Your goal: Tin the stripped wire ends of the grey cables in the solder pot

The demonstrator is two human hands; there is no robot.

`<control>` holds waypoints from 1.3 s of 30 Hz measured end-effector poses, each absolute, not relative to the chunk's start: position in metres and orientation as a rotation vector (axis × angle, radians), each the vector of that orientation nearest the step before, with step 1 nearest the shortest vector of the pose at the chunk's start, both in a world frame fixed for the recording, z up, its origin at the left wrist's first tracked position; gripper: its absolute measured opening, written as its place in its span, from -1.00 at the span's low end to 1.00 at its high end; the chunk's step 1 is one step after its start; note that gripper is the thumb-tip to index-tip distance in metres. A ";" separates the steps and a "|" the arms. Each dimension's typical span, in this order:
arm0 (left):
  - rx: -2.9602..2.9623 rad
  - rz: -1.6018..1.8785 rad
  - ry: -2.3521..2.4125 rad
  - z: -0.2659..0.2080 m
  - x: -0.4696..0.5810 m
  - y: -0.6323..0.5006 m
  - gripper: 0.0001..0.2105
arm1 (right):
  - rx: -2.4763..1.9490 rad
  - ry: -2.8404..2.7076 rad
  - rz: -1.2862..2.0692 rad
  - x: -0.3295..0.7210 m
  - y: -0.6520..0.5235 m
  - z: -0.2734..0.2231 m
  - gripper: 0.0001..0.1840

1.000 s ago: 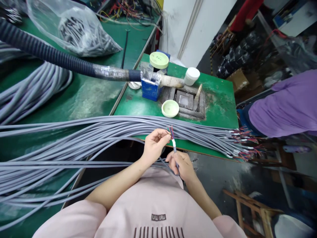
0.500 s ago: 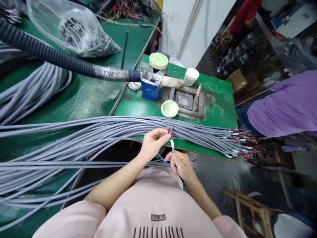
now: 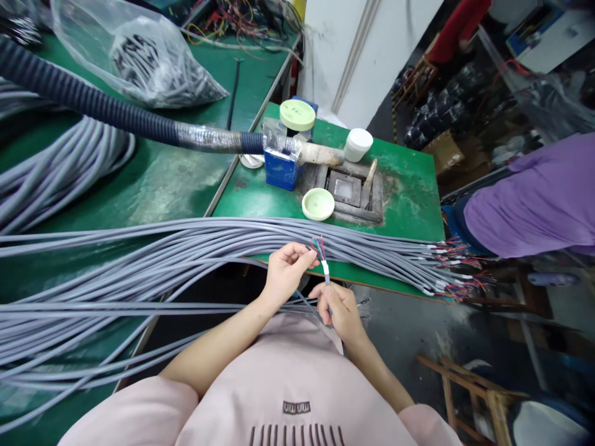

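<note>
A grey cable (image 3: 327,280) stands upright before my chest, its white sleeve (image 3: 325,267) below a fan of thin coloured wires (image 3: 320,248). My right hand (image 3: 341,311) is closed around the cable under the sleeve. At the upper end my left hand (image 3: 289,271) pinches at the left side of the wires with thumb and forefinger; exactly which strands are between them is too small to tell. Just beyond both hands, a thick bundle of grey cables (image 3: 260,234) lies across the green bench, with stripped coloured ends (image 3: 458,254) hanging over its right edge.
A sooty square solder pot (image 3: 344,188) has a scraper (image 3: 369,184) beside it. Nearby are a pale green dish (image 3: 318,204), a white tub (image 3: 357,145) and a blue box (image 3: 281,168) under a ribbed hose (image 3: 139,124). Someone in purple (image 3: 534,192) is at the right.
The coloured wires have spread from a tight bunch into a wider fan. My left fingers have shifted slightly left and down, and the cable tip leans a little more. My right hand keeps its hold.
</note>
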State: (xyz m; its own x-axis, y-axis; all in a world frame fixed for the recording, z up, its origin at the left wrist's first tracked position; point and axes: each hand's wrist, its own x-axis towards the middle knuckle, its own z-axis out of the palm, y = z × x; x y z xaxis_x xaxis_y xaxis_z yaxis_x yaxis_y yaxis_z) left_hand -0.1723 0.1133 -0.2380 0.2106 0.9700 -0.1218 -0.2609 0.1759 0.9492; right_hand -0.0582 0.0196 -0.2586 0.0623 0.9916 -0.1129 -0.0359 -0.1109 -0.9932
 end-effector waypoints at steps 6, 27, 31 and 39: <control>1.644 1.330 0.925 -0.245 -0.180 0.110 -0.92 | -1.236 -1.005 1.328 -0.055 0.020 -0.262 -0.54; 1.162 1.044 0.643 -0.236 -0.165 0.096 -0.77 | -1.242 -0.970 0.884 -0.038 0.038 -0.239 -0.93; 1.164 1.057 0.686 -0.236 -0.166 0.096 -0.75 | -1.377 -1.196 0.792 -0.032 0.036 -0.235 -0.90; 1.012 1.074 0.724 -0.241 -0.164 0.095 -0.68 | -1.389 -1.303 0.731 -0.030 0.048 -0.230 -0.83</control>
